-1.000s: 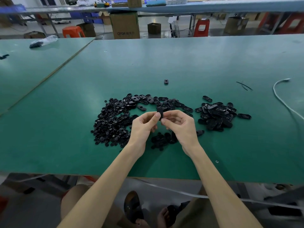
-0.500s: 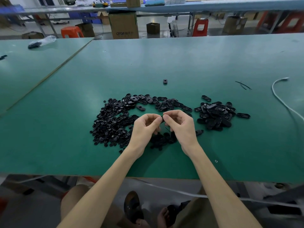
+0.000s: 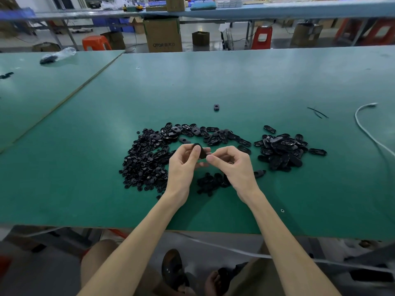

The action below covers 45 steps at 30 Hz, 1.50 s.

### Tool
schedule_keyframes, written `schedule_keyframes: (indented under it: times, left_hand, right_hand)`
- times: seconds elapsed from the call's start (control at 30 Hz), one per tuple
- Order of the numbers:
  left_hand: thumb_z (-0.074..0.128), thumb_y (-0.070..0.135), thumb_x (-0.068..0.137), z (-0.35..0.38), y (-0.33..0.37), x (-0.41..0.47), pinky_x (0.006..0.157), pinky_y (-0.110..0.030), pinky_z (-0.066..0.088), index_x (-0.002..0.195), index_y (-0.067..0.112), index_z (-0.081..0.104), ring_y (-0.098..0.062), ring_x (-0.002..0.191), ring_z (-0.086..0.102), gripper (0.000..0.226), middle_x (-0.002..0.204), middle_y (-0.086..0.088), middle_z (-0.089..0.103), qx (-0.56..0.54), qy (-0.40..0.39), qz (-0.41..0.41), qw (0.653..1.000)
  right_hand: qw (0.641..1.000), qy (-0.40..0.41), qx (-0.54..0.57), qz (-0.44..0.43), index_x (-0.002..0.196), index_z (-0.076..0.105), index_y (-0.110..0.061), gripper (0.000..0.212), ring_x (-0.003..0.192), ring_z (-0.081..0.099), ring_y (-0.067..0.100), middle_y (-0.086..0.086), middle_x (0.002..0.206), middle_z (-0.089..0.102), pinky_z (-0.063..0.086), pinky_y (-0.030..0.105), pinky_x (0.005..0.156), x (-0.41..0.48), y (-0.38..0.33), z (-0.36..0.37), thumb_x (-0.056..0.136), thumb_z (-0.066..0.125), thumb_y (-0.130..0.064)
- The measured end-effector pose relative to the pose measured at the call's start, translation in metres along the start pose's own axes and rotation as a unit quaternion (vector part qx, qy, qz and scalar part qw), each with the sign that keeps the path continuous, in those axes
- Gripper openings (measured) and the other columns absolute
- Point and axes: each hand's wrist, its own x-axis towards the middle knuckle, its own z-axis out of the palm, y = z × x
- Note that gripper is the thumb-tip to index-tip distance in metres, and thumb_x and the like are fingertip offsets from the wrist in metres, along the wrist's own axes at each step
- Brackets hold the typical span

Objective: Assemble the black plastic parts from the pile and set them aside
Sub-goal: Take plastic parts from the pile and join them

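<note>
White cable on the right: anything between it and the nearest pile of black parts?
Head view: only bare green table between the white cable and the right-hand pile.

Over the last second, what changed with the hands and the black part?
The black part, pinched between both hands a second ago, now sits in the left hand alone; the right hand has drawn slightly away, fingers curled, whether empty is unclear. The piles and the lone piece on the table lie unchanged.

White cable (image 3: 363, 129) curves along tabletop's right edge. Thin black strands (image 3: 317, 112) near it. Clear plastic bag (image 3: 58, 55) at neighbouring table's far edge. Brown cardboard box (image 3: 163, 35), orange plastic stool (image 3: 96, 42) beyond far edge.
</note>
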Motion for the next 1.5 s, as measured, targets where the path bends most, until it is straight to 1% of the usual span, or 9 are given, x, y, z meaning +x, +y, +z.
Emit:
schedule_keyframes:
  times: [0.17, 0.33, 0.47, 0.63, 0.73, 0.87, 1.13, 1.37, 1.5]
  left_hand:
    - [0.061, 0.019, 0.104, 0.0003, -0.0001, -0.0019, 0.069, -0.03, 0.06, 0.113, 0.005, 0.068, -0.023, 0.077, 0.073, 0.018, 0.092, -0.01, 0.079, 0.014, -0.001, -0.014, 1.0]
    - [0.062, 0.014, 0.103, 0.0016, 0.0016, -0.0049, 0.063, -0.025, 0.053, 0.12, 0.016, 0.076, -0.012, 0.068, 0.063, 0.022, 0.083, -0.004, 0.074, 0.082, -0.057, 0.011, 0.995]
    - [0.064, 0.01, 0.101, 0.0022, 0.0019, -0.0056, 0.063, -0.024, 0.05, 0.125, 0.013, 0.074, -0.011, 0.058, 0.056, 0.026, 0.085, -0.012, 0.067, 0.109, -0.066, 0.017, 0.992]
    - [0.062, -0.002, 0.1, 0.0026, 0.0022, -0.0065, 0.064, -0.023, 0.051, 0.127, 0.013, 0.072, -0.009, 0.07, 0.062, 0.033, 0.097, -0.021, 0.068, 0.118, -0.082, 0.013, 0.99]
    - [0.063, -0.002, 0.099, 0.0029, 0.0024, -0.0067, 0.063, -0.023, 0.053, 0.124, 0.014, 0.074, -0.009, 0.074, 0.066, 0.032, 0.092, -0.008, 0.075, 0.102, -0.082, 0.009, 0.991]
    - [0.064, -0.003, 0.098, 0.003, 0.003, -0.0068, 0.065, -0.026, 0.056, 0.122, 0.01, 0.075, -0.016, 0.088, 0.072, 0.029, 0.102, -0.011, 0.078, 0.086, -0.078, 0.008, 0.993]
    - [0.062, -0.005, 0.097, 0.002, 0.0055, -0.0073, 0.069, -0.024, 0.058, 0.117, 0.012, 0.077, -0.012, 0.086, 0.072, 0.03, 0.099, -0.008, 0.079, 0.071, -0.079, 0.001, 0.994]
    - [0.061, -0.009, 0.096, 0.0028, 0.0072, -0.0075, 0.074, -0.02, 0.058, 0.108, 0.017, 0.078, -0.012, 0.087, 0.076, 0.034, 0.097, -0.004, 0.081, 0.067, -0.067, -0.002, 0.996]
    - [0.06, -0.007, 0.097, 0.0033, 0.007, -0.0078, 0.081, -0.024, 0.06, 0.103, 0.023, 0.079, -0.015, 0.087, 0.076, 0.036, 0.097, -0.004, 0.08, 0.074, -0.066, -0.008, 0.995]
  right_hand:
    - [0.998, 0.042, 0.045, 0.004, 0.096, 0.077, -0.021, 0.008, 0.076, 0.062, 0.005, -0.01, 0.087, 0.076, 0.052, 0.02, 0.075, 0.0003, 0.0012, -0.0002, 0.093, 0.08, -0.028]
    - [0.998, 0.03, 0.046, 0.007, 0.104, 0.078, -0.022, 0.009, 0.078, 0.064, 0.005, -0.007, 0.094, 0.078, 0.051, 0.019, 0.071, 0.0004, 0.0025, -0.0006, 0.096, 0.077, -0.024]
    - [0.999, 0.02, 0.044, 0.003, 0.106, 0.078, -0.019, 0.012, 0.084, 0.071, 0.007, -0.003, 0.098, 0.079, 0.053, 0.018, 0.072, 0.0007, 0.003, -0.0008, 0.095, 0.077, -0.014]
    - [0.998, 0.027, 0.056, 0.003, 0.102, 0.077, -0.015, 0.012, 0.076, 0.07, 0.011, 0.001, 0.092, 0.079, 0.052, 0.019, 0.061, -0.0003, 0.0029, -0.0011, 0.093, 0.077, -0.008]
    - [0.997, 0.031, 0.066, -0.001, 0.1, 0.078, -0.016, 0.012, 0.074, 0.071, 0.011, 0.002, 0.09, 0.079, 0.052, 0.018, 0.06, -0.0006, 0.002, -0.0012, 0.092, 0.077, -0.007]
    - [0.996, 0.028, 0.08, -0.006, 0.098, 0.077, -0.015, 0.012, 0.073, 0.072, 0.01, 0.002, 0.09, 0.079, 0.052, 0.015, 0.062, -0.0008, 0.0003, -0.0011, 0.092, 0.077, -0.004]
    - [0.997, 0.016, 0.075, -0.007, 0.096, 0.078, -0.017, 0.014, 0.076, 0.075, 0.016, 0.005, 0.089, 0.08, 0.053, 0.019, 0.061, -0.0018, -0.0013, -0.001, 0.09, 0.079, -0.005]
    - [0.998, 0.003, 0.069, -0.012, 0.095, 0.078, -0.014, 0.015, 0.079, 0.077, 0.02, 0.005, 0.09, 0.08, 0.058, 0.021, 0.074, -0.001, -0.0009, 0.0003, 0.089, 0.079, -0.001]
    - [0.998, 0.002, 0.065, -0.011, 0.094, 0.077, -0.011, 0.014, 0.078, 0.077, 0.02, 0.006, 0.089, 0.08, 0.059, 0.022, 0.076, -0.0013, -0.0004, 0.0009, 0.089, 0.078, 0.001]
